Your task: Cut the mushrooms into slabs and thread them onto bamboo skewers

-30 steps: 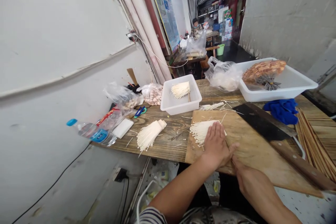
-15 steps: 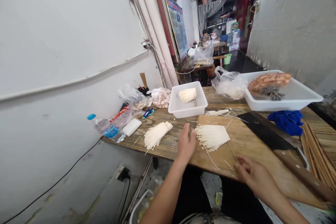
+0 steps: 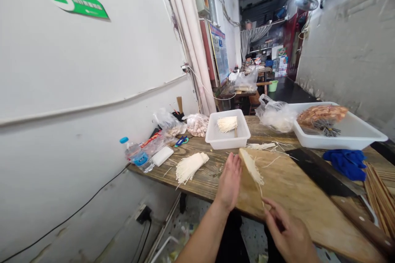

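Observation:
In my right hand (image 3: 284,226), thumb and fingers are pinched on the lower end of a thin skewer. A flat, pale bunch of enoki mushrooms (image 3: 251,165) is on that skewer, seen nearly edge-on over the left part of the wooden cutting board (image 3: 286,191). Just left of the bunch is my left hand (image 3: 230,181), fingers straight and together, palm toward it. Whether the palm touches the mushrooms I cannot tell. A second enoki bunch (image 3: 191,167) lies on the table farther left.
A white tub (image 3: 227,144) with skewered enoki stands behind the board. A cleaver (image 3: 321,172) rests along the right, near a blue cloth (image 3: 345,164) and bamboo skewers (image 3: 382,197). Farther back is a large white tray (image 3: 339,143). A water bottle (image 3: 140,158) stands left.
The enoki bunch has turned from lying flat on the board to nearly edge-on. My right hand has moved left with the skewer. The camera view has tilted up.

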{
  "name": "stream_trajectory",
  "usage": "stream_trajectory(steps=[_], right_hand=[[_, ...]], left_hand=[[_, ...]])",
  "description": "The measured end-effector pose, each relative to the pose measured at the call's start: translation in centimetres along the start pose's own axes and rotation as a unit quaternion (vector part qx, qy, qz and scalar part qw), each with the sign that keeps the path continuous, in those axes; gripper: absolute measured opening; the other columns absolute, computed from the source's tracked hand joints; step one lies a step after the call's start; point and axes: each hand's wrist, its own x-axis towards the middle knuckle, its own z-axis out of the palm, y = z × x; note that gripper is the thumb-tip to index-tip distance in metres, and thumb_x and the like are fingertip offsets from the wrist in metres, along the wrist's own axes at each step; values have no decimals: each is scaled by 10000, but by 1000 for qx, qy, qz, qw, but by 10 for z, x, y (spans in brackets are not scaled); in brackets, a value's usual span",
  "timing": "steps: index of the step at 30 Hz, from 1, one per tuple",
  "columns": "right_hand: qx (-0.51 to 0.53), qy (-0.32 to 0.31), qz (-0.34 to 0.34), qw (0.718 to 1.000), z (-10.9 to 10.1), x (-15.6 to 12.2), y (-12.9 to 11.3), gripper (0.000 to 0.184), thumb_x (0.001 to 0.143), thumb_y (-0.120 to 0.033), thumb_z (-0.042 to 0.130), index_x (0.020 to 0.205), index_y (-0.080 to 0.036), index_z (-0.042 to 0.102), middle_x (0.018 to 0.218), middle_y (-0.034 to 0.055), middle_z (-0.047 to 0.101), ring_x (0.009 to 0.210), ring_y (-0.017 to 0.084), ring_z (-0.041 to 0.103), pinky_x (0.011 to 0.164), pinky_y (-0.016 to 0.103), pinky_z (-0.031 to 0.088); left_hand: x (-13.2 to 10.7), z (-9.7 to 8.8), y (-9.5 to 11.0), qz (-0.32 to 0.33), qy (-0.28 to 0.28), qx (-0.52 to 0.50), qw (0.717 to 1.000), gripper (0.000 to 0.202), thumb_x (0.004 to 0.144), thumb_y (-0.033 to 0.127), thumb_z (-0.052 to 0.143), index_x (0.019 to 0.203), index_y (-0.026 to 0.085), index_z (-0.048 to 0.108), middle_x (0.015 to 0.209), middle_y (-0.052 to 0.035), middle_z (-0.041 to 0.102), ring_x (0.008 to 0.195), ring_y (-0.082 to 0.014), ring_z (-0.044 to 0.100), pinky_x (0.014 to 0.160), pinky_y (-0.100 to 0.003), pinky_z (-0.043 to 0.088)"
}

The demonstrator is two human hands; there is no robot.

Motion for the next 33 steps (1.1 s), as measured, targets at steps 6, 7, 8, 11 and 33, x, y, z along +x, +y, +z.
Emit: stream_trajectory(steps=[6,7,8,11,33], right_hand=[[-35,29,-118,992,24,4,-25,288,924,-102,423,1193,-81,525,781,73,710,613,143,671,576,213,547],[-38,32,-130,990,26,5,-28,312,920,-89,420,1216,-74,516,828,93,716,656,152,682,606,229,560],[-40,34,-137,989,27,5,-30,341,916,-78,416,1246,-76,503,876,108,718,701,161,690,638,248,570],[-48,40,-137,989,27,6,-32,414,910,-56,409,1317,-104,469,925,114,719,753,175,694,661,282,583],[27,68,56,996,-14,12,-7,236,916,-286,501,1048,-167,656,764,42,727,596,141,681,520,168,519]], left_hand=[[-10,17,13,35,26,-49,998,556,936,489,421,1424,228,363,1499,-88,409,1379,-199,389,1127,-362,383],[-11,18,14,42,20,-50,998,561,916,443,493,1420,231,371,1477,-86,443,1371,-204,402,1125,-366,385],[-12,19,14,48,13,-52,997,568,897,408,544,1412,229,387,1452,-87,477,1361,-211,418,1124,-374,386],[-13,22,14,60,-6,-62,996,521,897,405,556,1372,215,456,1413,-100,520,1335,-229,454,1129,-398,375],[-21,45,16,124,97,332,930,445,694,334,776,1070,154,622,945,-102,707,854,-221,672,787,-370,548]])
